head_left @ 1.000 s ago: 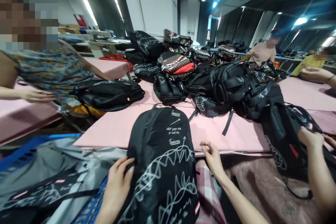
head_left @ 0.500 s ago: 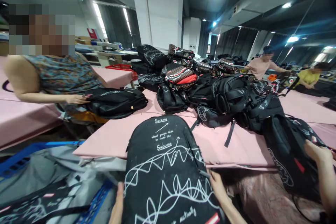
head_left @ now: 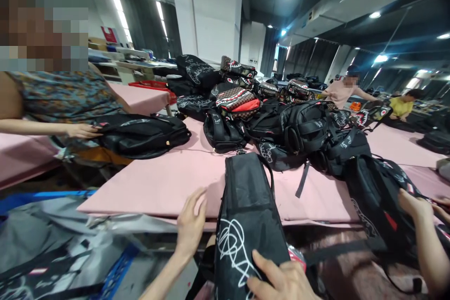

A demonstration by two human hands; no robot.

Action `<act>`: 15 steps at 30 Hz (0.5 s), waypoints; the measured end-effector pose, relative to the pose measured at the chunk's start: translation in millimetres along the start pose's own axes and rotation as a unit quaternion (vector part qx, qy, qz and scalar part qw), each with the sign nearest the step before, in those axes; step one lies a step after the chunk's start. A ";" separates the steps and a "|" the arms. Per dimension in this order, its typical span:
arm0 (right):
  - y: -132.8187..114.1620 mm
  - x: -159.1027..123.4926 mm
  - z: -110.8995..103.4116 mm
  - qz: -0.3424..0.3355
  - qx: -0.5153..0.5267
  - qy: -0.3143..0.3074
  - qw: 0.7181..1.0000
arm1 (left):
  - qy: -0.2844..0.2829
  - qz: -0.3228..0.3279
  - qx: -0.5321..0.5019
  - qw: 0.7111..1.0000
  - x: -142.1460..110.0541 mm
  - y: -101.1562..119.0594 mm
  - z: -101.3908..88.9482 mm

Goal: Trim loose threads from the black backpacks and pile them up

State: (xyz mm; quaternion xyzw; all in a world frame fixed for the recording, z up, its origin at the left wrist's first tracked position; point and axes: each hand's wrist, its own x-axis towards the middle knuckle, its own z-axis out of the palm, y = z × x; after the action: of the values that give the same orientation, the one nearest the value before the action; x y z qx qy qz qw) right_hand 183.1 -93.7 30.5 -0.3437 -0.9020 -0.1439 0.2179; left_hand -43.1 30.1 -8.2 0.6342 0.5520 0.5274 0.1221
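Note:
A black backpack (head_left: 251, 225) with white scribbled lines stands turned on edge in front of me, its narrow side facing up to my view. Its top end reaches over the edge of the pink table (head_left: 147, 187). My right hand (head_left: 283, 279) grips the backpack near its lower end, fingers lying across the scribbled side. To the left of the bag, my left hand (head_left: 191, 218) is raised off it with fingers apart and nothing in them. The bag's printed front panel is turned out of sight.
Across the table lies a heap of backpacks (head_left: 305, 126), with checkered shark-mouth bags (head_left: 237, 103) among them. At left, a co-worker's hand (head_left: 82, 131) rests on a black backpack (head_left: 144, 136). Another person's hand (head_left: 413, 204) holds a backpack (head_left: 372, 197) at right. A blue crate (head_left: 116, 272) stands lower left.
The backpack has turned from its printed front to its narrow side. My left hand has let go of it and risen; my right hand has moved onto its side.

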 end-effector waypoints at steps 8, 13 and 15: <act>21.7 11.7 -25.9 0.083 0.235 0.030 0.968 | -0.388 0.354 0.073 0.848 33.1 112.5 30.9; 43.9 28.1 -41.8 0.172 0.236 -0.028 0.956 | -0.380 0.334 0.038 0.862 28.6 94.5 30.6; 47.4 34.6 -41.4 0.182 0.214 -0.053 0.958 | -0.367 0.317 0.029 0.874 33.9 90.5 27.8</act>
State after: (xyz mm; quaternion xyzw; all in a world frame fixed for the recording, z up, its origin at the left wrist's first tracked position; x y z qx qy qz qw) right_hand 204.6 -57.1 88.5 -0.4548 -0.8439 0.1136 0.2608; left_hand 25.4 37.3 65.1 0.9263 0.2520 0.2508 0.1243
